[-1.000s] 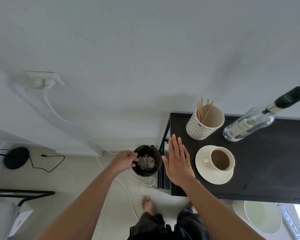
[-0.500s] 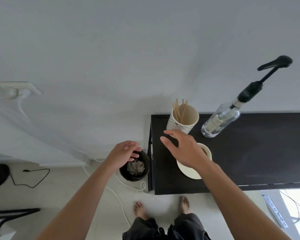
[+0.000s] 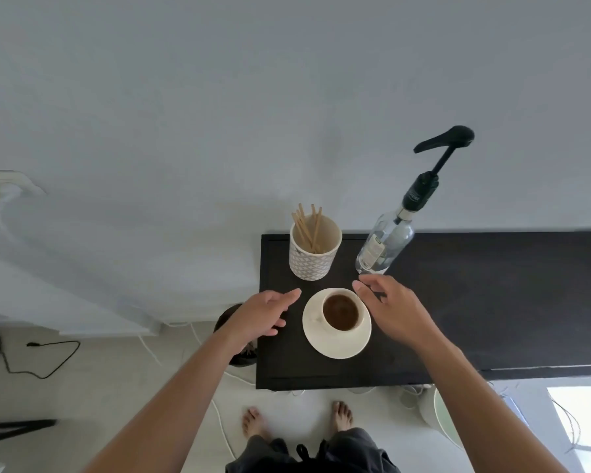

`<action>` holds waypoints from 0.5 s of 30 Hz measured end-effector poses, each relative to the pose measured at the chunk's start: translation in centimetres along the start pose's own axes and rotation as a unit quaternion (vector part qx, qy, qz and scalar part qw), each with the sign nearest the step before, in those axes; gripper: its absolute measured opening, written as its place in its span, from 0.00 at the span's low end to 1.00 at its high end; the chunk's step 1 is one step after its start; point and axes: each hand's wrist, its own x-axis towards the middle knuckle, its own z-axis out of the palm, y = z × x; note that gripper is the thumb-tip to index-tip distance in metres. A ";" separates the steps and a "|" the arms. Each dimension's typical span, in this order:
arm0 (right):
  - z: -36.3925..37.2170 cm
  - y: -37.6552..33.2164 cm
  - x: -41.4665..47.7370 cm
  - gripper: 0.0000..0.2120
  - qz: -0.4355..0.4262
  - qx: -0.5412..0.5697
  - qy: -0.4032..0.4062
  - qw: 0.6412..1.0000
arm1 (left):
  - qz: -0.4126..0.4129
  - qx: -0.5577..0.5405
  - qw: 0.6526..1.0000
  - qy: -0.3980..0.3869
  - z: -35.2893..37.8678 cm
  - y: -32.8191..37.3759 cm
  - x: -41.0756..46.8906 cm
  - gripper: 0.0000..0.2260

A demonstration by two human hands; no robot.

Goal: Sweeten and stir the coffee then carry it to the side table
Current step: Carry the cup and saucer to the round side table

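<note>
**Both hands flank the coffee cup on the dark table**

Far left, a white wall socket [image 3: 0,189] with a plug in it sits on the pale wall, and a thin black cable [image 3: 41,360] loops across the light floor below. Moving in, the left hand [image 3: 260,315] reaches over the table's left edge, fingers loose and spread, index finger pointing toward the saucer, holding nothing. It hangs just beside the saucer, not touching it. Under that wrist, a dark round bin [image 3: 241,355] stands on the floor against the table's side, mostly hidden by the arm.

On the black table [image 3: 492,302], near its back left corner, a patterned white holder [image 3: 313,256] stands upright with several wooden stir sticks [image 3: 307,228] leaning inside. In front of it, front and centre, the white saucer [image 3: 336,339] carries the white coffee cup [image 3: 342,312], dark coffee well up inside, its handle turned left.

To the right of the holder, a clear glass syrup bottle [image 3: 384,244] with a black pump head [image 3: 446,139] stands by the wall. Just below it, the right hand [image 3: 394,310] hovers at the cup's right side, fingers open and curled, thumb close to the rim; whether it touches the cup is not clear, and it grips nothing.

Bare feet [image 3: 342,416] stand on the floor below the table.
</note>
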 end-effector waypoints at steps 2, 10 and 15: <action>-0.1 1.6 0.3 0.31 0.027 0.000 0.000 1.000 | -0.020 0.017 1.000 0.000 1.5 0.5 -0.2 0.27; 0.2 6.4 2.1 0.56 0.128 0.084 -0.104 0.983 | -0.059 0.014 0.997 0.046 5.9 0.4 -0.3 0.39; 0.0 7.5 3.0 0.36 0.138 0.126 -0.144 0.972 | -0.063 -0.021 0.995 0.078 7.2 0.2 -0.6 0.37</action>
